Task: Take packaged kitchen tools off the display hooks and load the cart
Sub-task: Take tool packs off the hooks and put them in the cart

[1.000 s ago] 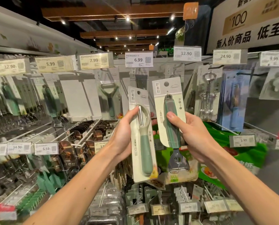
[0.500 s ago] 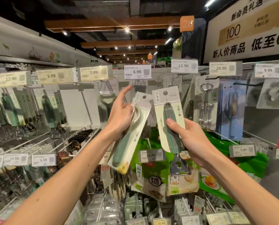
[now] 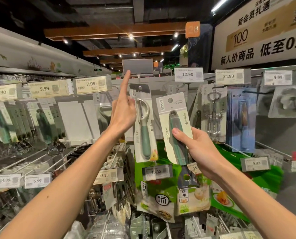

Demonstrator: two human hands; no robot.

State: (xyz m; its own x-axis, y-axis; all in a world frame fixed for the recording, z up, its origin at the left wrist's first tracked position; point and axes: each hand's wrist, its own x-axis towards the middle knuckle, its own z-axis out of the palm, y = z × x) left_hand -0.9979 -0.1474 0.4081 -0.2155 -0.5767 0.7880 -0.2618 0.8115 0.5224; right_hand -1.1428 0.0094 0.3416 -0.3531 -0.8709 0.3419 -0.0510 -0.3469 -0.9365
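Return of pale card-backed green-handled peeler to display hook; left hand emptied, index finger straight, lifting grey price flap; right hand still gripping carded green scraper; nothing cartward.

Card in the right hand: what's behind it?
Behind the card, green food bags and a price tag partly covered by the right hand. Whatever hangs directly behind it is hidden.

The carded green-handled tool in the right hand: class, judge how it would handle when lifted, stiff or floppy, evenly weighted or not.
The carded tool is probably stiff: its card stands flat above the right hand. Likely bottom-heavy, since the metal head hangs below the card. Held one-handed, so seemingly light.
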